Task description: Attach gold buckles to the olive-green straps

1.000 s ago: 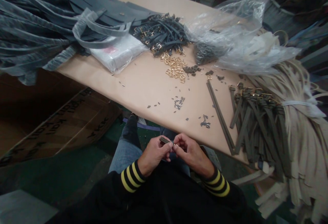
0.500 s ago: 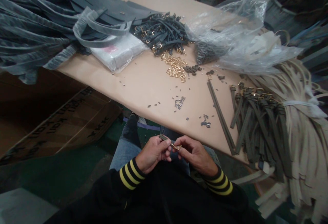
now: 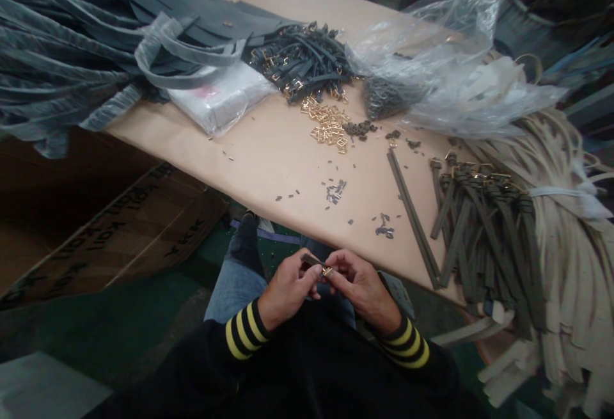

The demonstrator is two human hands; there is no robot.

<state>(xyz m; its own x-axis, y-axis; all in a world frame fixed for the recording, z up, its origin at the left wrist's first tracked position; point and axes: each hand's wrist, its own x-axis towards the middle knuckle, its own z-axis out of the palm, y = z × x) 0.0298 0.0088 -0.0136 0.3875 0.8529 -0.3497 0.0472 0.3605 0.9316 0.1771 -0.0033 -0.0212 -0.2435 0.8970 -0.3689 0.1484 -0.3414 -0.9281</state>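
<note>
Over my lap, just off the table's front edge, both hands meet at a short olive strap (image 3: 311, 260) with a gold buckle (image 3: 328, 272) at its end. My left hand (image 3: 291, 283) is closed, pinching the strap between thumb and fingers. My right hand (image 3: 361, 284) is closed on the buckle, its thumb and fingertips pressed at the metal. Fingers cover much of the strap, so how it passes through the buckle is hidden. On the table beyond lie a small heap of metal clips (image 3: 336, 194) and a few dark keeper loops (image 3: 384, 231).
Gold buckles (image 3: 329, 126) are piled mid-table beside finished dark straps (image 3: 307, 61). Olive buckled straps (image 3: 480, 214) and beige strips (image 3: 566, 246) spread at the right. Clear plastic bags (image 3: 451, 86) lie behind. Grey straps (image 3: 62, 54) cover the left; a cardboard box (image 3: 119, 233) stands below.
My right hand has shifted slightly left and closer to my left hand, its thumb now pressing over the buckle. The strap has turned a little in my fingers.
</note>
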